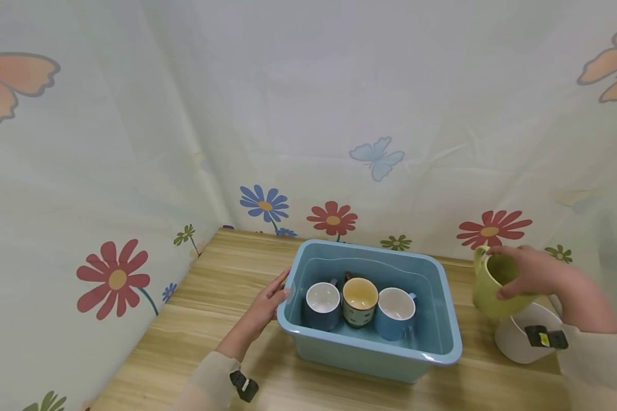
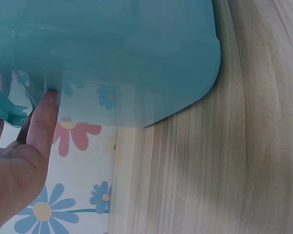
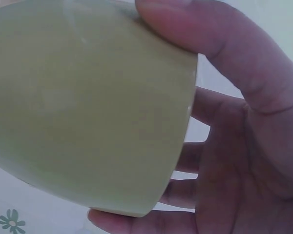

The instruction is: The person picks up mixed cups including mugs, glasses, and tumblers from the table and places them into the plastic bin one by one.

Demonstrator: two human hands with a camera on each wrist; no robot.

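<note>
My right hand (image 1: 535,271) grips a yellow-green mug (image 1: 485,294) by its rim, thumb and fingers on its sides; its handle points away from the hand. Up close in the right wrist view, the mug's smooth wall (image 3: 88,107) fills most of the picture. At the left end of a blue plastic bin (image 1: 360,345), my left hand (image 1: 259,311) rests with extended fingers against the outer wall, just under the rim. Inside the bin stand a dark blue mug (image 1: 321,314), a patterned mug with a yellow inside (image 1: 359,317) and a blue mug with a white inside (image 1: 391,325).
A white round container (image 1: 519,342) stands on the wooden table (image 1: 205,291), right of the bin and below the held mug. Behind and to the left hangs a pale curtain (image 1: 298,114) printed with flowers and butterflies, close to the table's back edge.
</note>
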